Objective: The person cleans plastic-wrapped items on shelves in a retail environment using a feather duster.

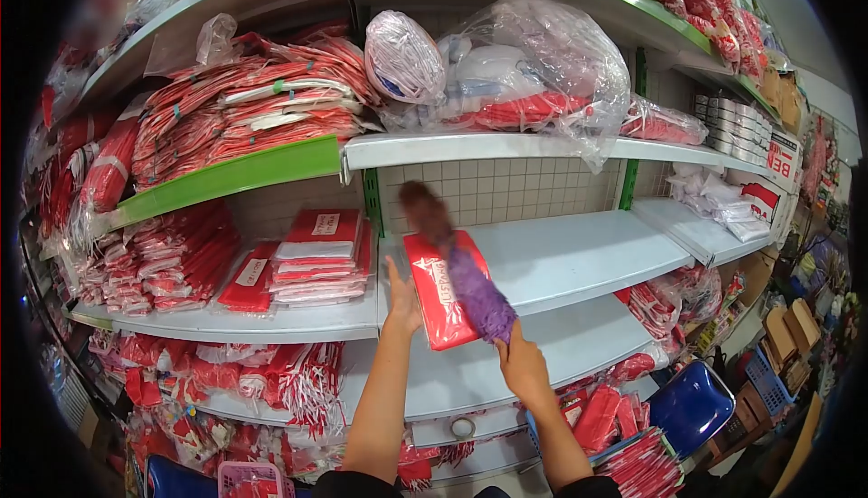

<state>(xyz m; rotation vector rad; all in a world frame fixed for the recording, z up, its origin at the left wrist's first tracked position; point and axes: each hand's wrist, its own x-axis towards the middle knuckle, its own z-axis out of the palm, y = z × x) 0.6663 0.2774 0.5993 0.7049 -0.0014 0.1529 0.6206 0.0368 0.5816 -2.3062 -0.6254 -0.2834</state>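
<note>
My left hand (403,301) is at the left edge of a flat red packet in clear plastic (434,317), with white print on its face. Some of its fingers are hidden behind the packet, which it holds tilted in front of the middle shelf (570,258). My right hand (523,364) grips the lower end of a feather duster (484,294), purple near the hand and brown at the blurred tip. The duster lies across the front of the packet, pointing up and left.
Left on the same level are stacked red packets (321,254). Above, a shelf carries bundled red-and-white packets (280,104) and a large clear plastic bag (542,73). A tape roll (463,427) lies below. A blue chair (694,407) stands at lower right.
</note>
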